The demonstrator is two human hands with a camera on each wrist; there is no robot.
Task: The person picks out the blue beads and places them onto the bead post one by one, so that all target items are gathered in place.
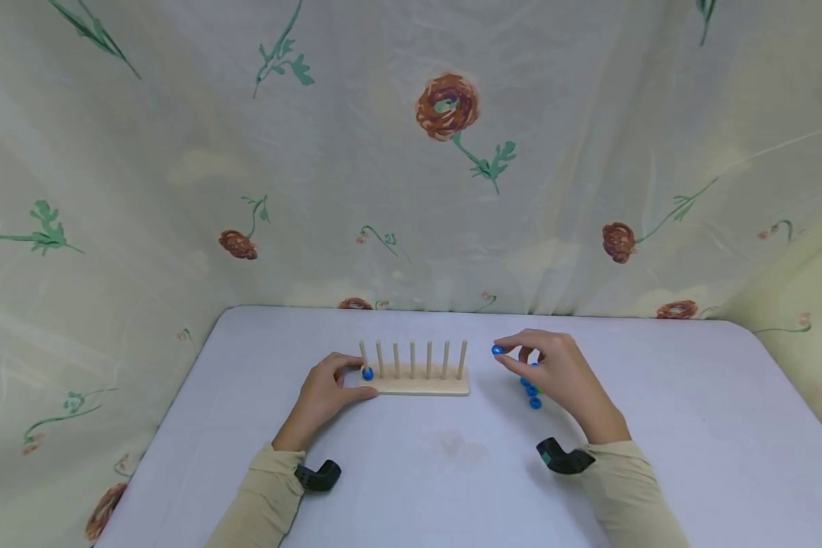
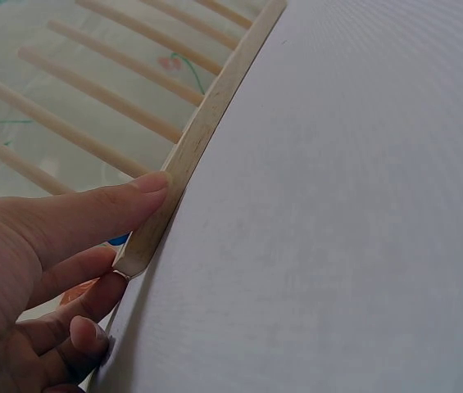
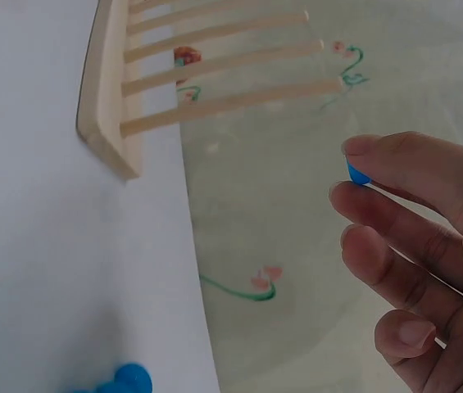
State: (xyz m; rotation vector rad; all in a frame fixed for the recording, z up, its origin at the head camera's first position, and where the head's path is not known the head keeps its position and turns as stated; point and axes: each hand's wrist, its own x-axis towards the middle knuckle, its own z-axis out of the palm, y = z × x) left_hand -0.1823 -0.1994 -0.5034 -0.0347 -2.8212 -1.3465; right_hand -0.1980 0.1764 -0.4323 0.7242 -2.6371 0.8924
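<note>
Now the right hand [image 1: 558, 369] pinches a blue bead [image 1: 497, 350], partly hiding loose beads [image 1: 535, 403]. The left hand [image 1: 324, 393] grips the peg rack [image 1: 425, 387] by its end, flowered curtain [image 1: 356, 167] behind.

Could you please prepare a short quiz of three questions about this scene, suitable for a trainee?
1. True or false: the left hand grips the wooden peg board near one end.
2. How many upright pegs does the board have?
3. Fill in the colour: the right hand pinches a ____ bead between thumb and forefinger.

Key: 1. True. 2. Seven. 3. Blue.
</note>
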